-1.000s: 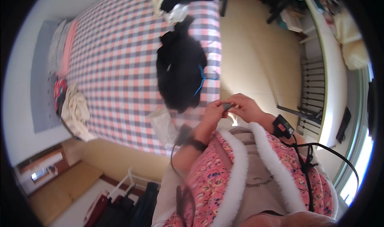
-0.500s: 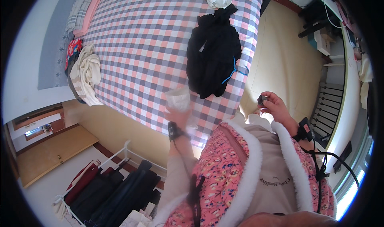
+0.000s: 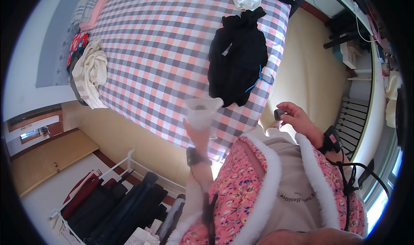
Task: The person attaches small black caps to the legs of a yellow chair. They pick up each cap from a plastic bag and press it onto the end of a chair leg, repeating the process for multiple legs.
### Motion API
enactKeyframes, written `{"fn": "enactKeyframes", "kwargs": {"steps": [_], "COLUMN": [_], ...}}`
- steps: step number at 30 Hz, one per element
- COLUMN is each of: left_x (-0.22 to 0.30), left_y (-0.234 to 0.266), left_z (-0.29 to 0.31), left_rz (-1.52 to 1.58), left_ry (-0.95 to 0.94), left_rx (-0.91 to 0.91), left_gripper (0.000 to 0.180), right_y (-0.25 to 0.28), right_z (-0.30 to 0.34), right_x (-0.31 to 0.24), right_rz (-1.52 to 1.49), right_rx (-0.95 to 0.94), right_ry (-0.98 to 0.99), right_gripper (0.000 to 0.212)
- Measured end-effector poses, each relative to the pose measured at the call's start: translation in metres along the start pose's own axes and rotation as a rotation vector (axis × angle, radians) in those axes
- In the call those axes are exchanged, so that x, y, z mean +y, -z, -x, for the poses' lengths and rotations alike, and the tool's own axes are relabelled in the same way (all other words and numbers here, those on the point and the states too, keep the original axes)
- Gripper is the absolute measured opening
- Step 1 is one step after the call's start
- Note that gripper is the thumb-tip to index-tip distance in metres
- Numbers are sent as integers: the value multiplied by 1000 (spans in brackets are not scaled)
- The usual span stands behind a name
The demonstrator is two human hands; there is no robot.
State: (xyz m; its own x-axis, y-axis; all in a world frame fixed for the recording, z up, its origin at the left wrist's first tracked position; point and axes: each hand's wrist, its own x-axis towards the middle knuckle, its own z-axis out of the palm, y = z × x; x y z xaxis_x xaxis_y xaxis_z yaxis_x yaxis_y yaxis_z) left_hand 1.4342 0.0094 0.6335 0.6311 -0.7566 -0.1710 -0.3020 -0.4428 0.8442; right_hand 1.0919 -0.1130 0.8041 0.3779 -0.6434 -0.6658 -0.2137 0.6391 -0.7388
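My left hand is closed on a translucent white plastic bag, held up over the near edge of the checked bed. Between the thumb and fingers of my right hand is a small dark grey round object; it looks hollow, but its kind is unclear. That hand is past the bed's right edge, above the pale floor. Beyond the bag, a black garment lies spread on the bed, with a blue hanger showing along its right side.
The pink, grey and white checked bedcover fills the middle. A cream cloth is bunched at its left edge. Dark trousers hang on a white rack at lower left. A black slatted rack stands at right.
The bag is more upright and opened out, with my left hand slightly farther right. The right hand has turned the grey object so its round opening shows. The view has shifted slightly.
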Motion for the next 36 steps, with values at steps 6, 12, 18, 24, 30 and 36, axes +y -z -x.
{"fn": "enactKeyframes", "kwargs": {"steps": [6,12,18,24,30,36], "left_x": [63,102,106,141,197,214], "left_y": [7,-5,-20,-28,-41,-42], "left_z": [13,18,31,37,62,68], "left_rz": [213,310,475,303,368,689], "left_ry": [-248,-516,-515,-522,-465,248], "left_rx": [-256,-351,-366,-613,-910,-1271], "left_gripper": [113,101,86,62,45,58], "right_y": [-65,-89,-92,-77,-38,-35], "right_z": [10,30,36,41,80,91], "right_x": [-70,-115,-105,-93,-77,-54], "right_rz": [97,649,1005,934,933,472], "right_rx": [-348,-463,-70,-17,125,535], "right_ry": [373,513,695,484,843,758], "right_gripper": [38,37,33,29,33,80]}}
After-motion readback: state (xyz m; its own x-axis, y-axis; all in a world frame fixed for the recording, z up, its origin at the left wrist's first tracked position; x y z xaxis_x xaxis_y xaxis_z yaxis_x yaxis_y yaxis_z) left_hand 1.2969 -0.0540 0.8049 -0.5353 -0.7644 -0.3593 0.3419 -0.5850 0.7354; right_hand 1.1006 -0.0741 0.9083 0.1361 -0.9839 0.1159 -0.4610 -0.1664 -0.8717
